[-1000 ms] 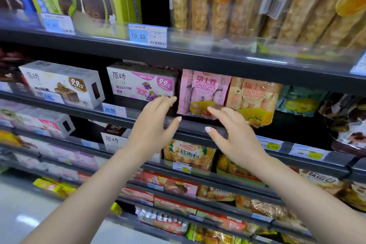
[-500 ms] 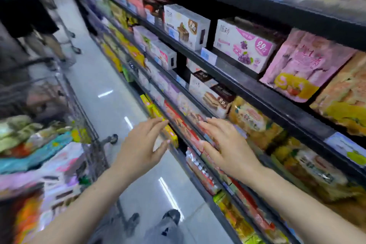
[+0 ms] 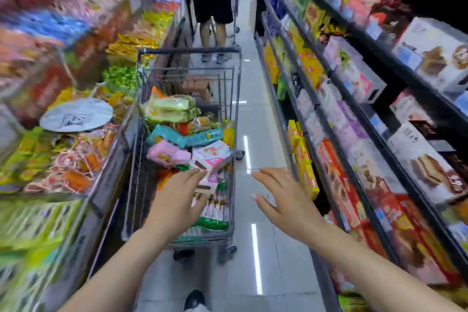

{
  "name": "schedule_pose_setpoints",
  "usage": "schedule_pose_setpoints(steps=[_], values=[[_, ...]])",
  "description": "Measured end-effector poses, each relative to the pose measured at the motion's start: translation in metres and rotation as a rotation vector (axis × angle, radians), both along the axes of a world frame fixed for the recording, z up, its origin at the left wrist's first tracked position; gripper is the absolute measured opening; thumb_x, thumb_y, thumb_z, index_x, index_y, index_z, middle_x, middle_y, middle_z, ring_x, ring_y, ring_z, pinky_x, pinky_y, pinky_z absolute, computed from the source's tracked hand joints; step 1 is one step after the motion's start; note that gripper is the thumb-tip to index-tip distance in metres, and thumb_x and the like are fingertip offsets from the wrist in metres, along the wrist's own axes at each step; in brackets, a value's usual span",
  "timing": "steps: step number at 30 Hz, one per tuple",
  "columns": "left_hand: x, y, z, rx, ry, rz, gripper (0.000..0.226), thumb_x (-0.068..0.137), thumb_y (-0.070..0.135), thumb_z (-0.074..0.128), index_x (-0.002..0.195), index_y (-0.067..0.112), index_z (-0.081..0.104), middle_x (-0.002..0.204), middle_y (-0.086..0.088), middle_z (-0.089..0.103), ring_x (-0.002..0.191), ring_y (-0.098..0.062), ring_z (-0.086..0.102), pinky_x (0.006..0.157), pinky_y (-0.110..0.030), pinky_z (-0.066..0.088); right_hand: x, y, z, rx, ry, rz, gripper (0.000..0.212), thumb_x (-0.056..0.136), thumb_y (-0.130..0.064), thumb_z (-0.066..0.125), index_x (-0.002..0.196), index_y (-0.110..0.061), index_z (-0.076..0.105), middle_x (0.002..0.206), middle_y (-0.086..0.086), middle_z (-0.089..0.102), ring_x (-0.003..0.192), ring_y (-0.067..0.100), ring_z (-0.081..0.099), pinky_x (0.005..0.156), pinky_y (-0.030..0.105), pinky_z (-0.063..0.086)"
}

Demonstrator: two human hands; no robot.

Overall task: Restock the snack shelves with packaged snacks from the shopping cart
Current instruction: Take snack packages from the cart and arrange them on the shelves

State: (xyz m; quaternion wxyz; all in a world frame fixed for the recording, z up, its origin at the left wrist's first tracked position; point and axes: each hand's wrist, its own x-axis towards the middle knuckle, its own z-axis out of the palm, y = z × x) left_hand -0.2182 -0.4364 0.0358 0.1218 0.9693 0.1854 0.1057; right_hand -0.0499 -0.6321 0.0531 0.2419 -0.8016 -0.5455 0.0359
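Now we have turned from the shelves [image 3: 379,134] to the cart | left hand [image 3: 177,200] and right hand [image 3: 286,200] empty, fingers spread wide | packaged snacks [image 3: 187,134] heaped in shopping cart [image 3: 188,51] ahead | next pick pending
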Motion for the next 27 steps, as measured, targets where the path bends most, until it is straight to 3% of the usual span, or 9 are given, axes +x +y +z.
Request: schedule_pose_setpoints(steps=[5, 13, 18, 21, 27], values=[[-0.038, 0.066, -0.014, 0.012, 0.053, 0.078, 0.053, 0.083, 0.040, 0.057, 0.122, 0.005, 0.063, 0.116, -0.011, 0.067, 0.105, -0.029, 0.065, 0.088, -0.041, 0.054, -0.022, 0.079, -0.017, -0.076, 0.017, 0.026, 0.052, 0.091, -0.045, 0.041, 0.131, -0.016, 0.056, 0.128, 0.003, 0.057, 0.119, 0.020, 0.050, 0.100, 0.034, 0.042], [-0.068, 0.161, -0.034, 0.000, 0.092, 0.119, 0.054, 0.084, 0.035, 0.071, 0.130, 0.010, 0.059, 0.125, -0.008, 0.063, 0.113, -0.027, 0.062, 0.093, -0.039, 0.051, -0.032, 0.179, -0.043, -0.188, 0.049, 0.034, 0.049, 0.097, -0.032, 0.052, 0.143, -0.020, 0.040, 0.140, -0.004, 0.044, 0.131, 0.014, 0.036, 0.106, 0.025, 0.028], [-0.049, 0.214, -0.040, -0.105, 0.089, 0.152, 0.055, 0.092, 0.032, 0.063, 0.140, 0.012, 0.047, 0.139, -0.006, 0.052, 0.128, -0.025, 0.050, 0.105, -0.035, 0.039, -0.021, 0.228, -0.056, -0.277, 0.068, 0.049, 0.049, 0.098, -0.035, 0.047, 0.144, -0.022, 0.037, 0.142, -0.005, 0.042, 0.133, 0.013, 0.032, 0.106, 0.022, 0.024], [-0.032, 0.238, -0.052, -0.158, 0.098, 0.186, 0.051, 0.092, 0.031, 0.062, 0.138, 0.014, 0.049, 0.138, -0.006, 0.053, 0.125, -0.024, 0.050, 0.103, -0.035, 0.039, -0.004, 0.261, -0.069, -0.325, 0.063, 0.066, 0.048, 0.099, -0.036, 0.046, 0.144, -0.020, 0.038, 0.143, -0.003, 0.042, 0.134, 0.016, 0.032, 0.108, 0.025, 0.025], [0.005, 0.280, -0.086, -0.241, 0.261, 0.285, 0.059, 0.096, 0.038, 0.053, 0.148, 0.016, 0.034, 0.148, -0.002, 0.040, 0.134, -0.019, 0.039, 0.106, -0.031, 0.033, 0.048, 0.325, -0.114, -0.457, 0.106, 0.061, 0.052, 0.097, -0.032, 0.048, 0.146, -0.017, 0.034, 0.145, 0.003, 0.041, 0.134, 0.021, 0.033, 0.109, 0.032, 0.029]])
